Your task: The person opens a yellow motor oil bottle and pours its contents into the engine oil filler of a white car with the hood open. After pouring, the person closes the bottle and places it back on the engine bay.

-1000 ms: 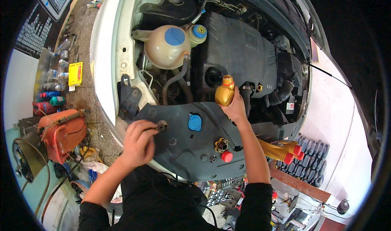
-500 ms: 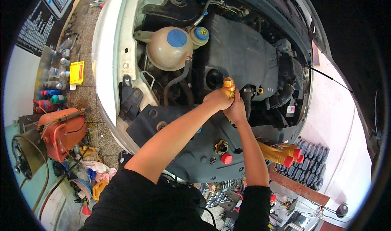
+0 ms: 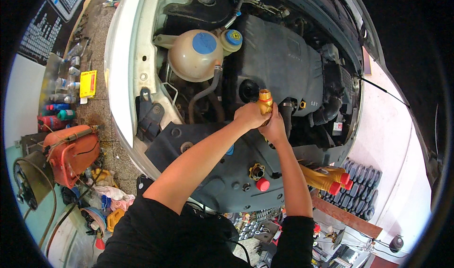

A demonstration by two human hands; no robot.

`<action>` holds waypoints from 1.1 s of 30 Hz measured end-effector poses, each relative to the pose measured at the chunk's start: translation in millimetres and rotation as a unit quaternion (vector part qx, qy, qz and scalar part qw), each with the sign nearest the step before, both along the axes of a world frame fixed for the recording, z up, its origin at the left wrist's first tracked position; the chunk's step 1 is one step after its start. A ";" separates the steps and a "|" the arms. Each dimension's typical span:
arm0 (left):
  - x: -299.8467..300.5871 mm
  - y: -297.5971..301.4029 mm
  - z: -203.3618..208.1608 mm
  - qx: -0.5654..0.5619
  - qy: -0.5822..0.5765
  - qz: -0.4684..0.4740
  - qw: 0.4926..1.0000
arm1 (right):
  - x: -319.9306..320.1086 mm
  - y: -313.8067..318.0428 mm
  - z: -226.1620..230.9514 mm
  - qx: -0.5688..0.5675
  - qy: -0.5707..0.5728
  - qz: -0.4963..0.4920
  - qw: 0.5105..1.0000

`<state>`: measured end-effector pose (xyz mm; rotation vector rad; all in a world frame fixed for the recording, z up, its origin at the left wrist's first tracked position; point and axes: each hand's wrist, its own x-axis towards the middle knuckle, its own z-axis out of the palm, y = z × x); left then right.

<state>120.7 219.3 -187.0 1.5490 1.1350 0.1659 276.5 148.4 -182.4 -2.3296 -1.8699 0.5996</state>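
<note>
Both my hands are wrapped round a gold plastic bottle point(image 3: 265, 100), whose open threaded neck points up. My left hand point(image 3: 251, 115) grips it from the left, and my right hand point(image 3: 275, 126) closes on it from the right and nearer me. Most of the bottle's body is hidden by my hands. Just beyond its neck, to the left, lies the dark round filler opening point(image 3: 248, 90) beside the black engine cover point(image 3: 279, 55). On the dark front panel, nearer me, rest a red cap point(image 3: 263, 184) and a black-and-gold filler cap point(image 3: 257, 171).
Left of the engine stand a beige coolant tank point(image 3: 194, 55) with a blue cap and a smaller blue-capped reservoir point(image 3: 231, 41). More gold bottles with red caps point(image 3: 326, 178) lie to the right of my right forearm. A prop rod point(image 3: 383, 90) holds up the hood.
My hands and the bottle stay almost in the same place by the filler opening. The view has shifted very slightly.
</note>
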 end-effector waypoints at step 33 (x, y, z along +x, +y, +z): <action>3.8 -1.9 -11.5 0.039 0.019 -0.001 0.999 | -3.7 11.0 20.1 -0.069 0.047 -0.003 0.997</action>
